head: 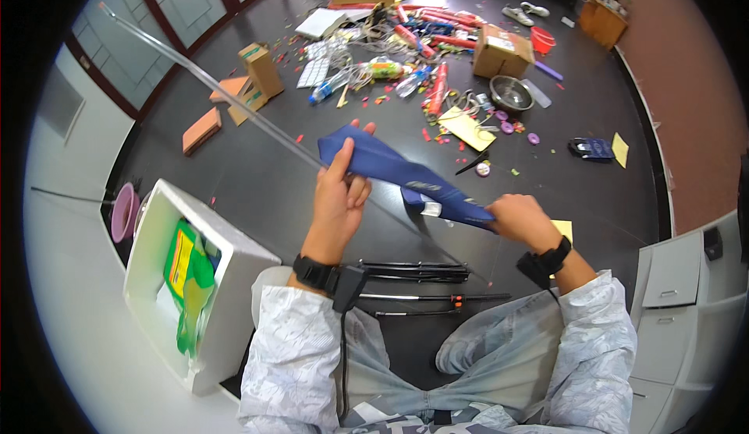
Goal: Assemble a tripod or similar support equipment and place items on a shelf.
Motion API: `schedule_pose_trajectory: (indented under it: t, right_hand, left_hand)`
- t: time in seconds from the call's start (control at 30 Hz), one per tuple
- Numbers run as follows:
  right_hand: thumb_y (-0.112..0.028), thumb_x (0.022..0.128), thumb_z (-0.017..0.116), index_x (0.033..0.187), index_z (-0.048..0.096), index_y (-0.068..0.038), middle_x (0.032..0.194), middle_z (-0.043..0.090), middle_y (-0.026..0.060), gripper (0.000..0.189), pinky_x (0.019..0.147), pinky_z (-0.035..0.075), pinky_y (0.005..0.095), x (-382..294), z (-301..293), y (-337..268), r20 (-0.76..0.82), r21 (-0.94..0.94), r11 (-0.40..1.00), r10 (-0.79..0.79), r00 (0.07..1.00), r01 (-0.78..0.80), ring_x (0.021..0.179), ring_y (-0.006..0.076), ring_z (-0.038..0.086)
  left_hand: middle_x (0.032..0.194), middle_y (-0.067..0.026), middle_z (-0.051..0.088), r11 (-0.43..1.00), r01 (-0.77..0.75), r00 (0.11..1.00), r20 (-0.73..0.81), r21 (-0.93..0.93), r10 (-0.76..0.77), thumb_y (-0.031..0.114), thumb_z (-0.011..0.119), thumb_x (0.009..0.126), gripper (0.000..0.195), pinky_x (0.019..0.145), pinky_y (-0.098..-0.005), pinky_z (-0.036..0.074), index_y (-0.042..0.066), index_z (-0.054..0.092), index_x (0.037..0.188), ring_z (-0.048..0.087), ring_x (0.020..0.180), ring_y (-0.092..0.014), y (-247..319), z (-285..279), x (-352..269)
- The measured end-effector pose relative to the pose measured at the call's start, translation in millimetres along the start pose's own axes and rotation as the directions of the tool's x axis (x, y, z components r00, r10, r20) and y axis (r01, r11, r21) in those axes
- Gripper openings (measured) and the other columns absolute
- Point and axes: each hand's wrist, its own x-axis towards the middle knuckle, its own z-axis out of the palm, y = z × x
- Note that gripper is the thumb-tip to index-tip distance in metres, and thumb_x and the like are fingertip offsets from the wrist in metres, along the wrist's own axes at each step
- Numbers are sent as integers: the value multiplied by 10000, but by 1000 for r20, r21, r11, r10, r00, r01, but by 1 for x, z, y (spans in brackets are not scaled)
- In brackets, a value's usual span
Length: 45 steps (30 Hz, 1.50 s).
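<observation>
A blue fabric piece (398, 168), perhaps a long bag, stretches between my two hands above the dark floor. It bears printed writing, and a white tag (432, 209) shows on its lower fold. My left hand (341, 200) pinches its far-left end, thumb on top and other fingers partly hidden behind. Closed in a fist, my right hand (521, 219) grips the narrow right end. A long translucent pole (234, 100) slants from the upper left to behind my left hand; I cannot tell whether that hand also holds it. Below lie folded black rods (415, 271) and a black-and-silver pole (409, 298).
At left stands a white foam box (234, 258) holding a green-and-yellow packet (187, 258). Cardboard boxes (261, 71), bottles, red tubes and confetti litter the floor ahead. A metal bowl (511, 93) and black scissors (473, 164) lie right of centre. White cabinets (670, 276) stand at right.
</observation>
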Motion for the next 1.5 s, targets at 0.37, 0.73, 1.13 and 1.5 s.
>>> schedule_pose_trajectory:
  t: [0.37,0.73,1.13,1.5]
  right_hand:
    - [-141,820,602,1021,734,-194,981,709,120,246,813,545,436,-17,45,133,-96,-40,811,578,810,-583,960,329,675]
    - [-168,822,608,915,713,-130,972,707,109,145,786,436,484,-50,67,201,-65,-96,697,708,704,-710,1001,299,656]
    - [-202,860,611,1009,732,-256,987,719,84,199,815,456,474,-101,89,237,-367,162,440,858,360,-883,1027,302,637]
    - [-213,823,607,922,684,-97,859,665,221,171,723,488,450,-100,107,266,-377,556,535,844,381,-636,867,430,636]
  left_hand:
    - [1324,-109,575,989,-144,989,-47,-19,143,263,433,1038,355,408,-195,242,155,439,1376,248,409,-36,10,-3,18]
    - [1350,-125,559,980,-145,988,25,-136,150,292,410,1049,367,393,-192,224,212,411,1406,240,393,-25,26,-8,16]
    - [1291,-101,597,979,-137,990,-57,-150,130,318,436,1038,306,386,-199,224,153,496,1289,245,377,-35,27,-17,13]
    - [1368,-122,540,991,-124,987,-99,56,130,291,449,1034,353,385,-192,226,66,481,1305,236,401,-29,46,-33,6]
